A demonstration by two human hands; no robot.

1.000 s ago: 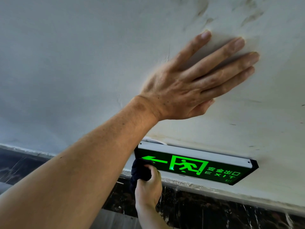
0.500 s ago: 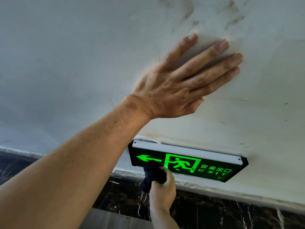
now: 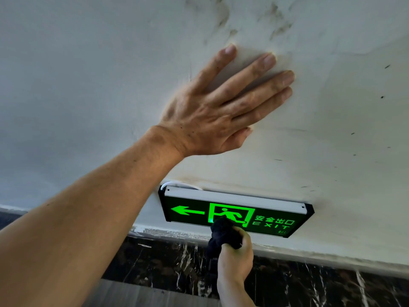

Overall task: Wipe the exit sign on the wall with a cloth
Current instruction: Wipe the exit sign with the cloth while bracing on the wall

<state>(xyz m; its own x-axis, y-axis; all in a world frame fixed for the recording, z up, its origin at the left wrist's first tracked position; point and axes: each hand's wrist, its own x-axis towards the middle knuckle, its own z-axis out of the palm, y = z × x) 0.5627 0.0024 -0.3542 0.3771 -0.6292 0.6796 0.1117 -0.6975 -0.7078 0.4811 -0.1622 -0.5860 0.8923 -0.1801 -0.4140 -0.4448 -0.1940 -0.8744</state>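
A lit green exit sign [image 3: 274, 220] with a white top rail and black frame hangs low on the white wall [image 3: 88, 85]. My right hand [image 3: 235, 260] reaches up from below, shut on a bunched black cloth [image 3: 223, 233]. The cloth presses against the sign's lower edge under the running-man figure and hides part of it. My left hand [image 3: 217, 111] lies flat on the wall above the sign, fingers spread, holding nothing. The left forearm crosses the view from the lower left.
A white cable [image 3: 177, 184] loops out behind the sign's top left corner. Dark smudges [image 3: 276, 23] mark the wall above my left hand. Below the wall runs a black marble skirting [image 3: 309, 282] with white veins, then grey floor [image 3: 141, 295].
My right hand has carried the cloth rightwards along the sign's lower part, from the arrow end to under the running-man figure. My left hand stays pressed on the wall.
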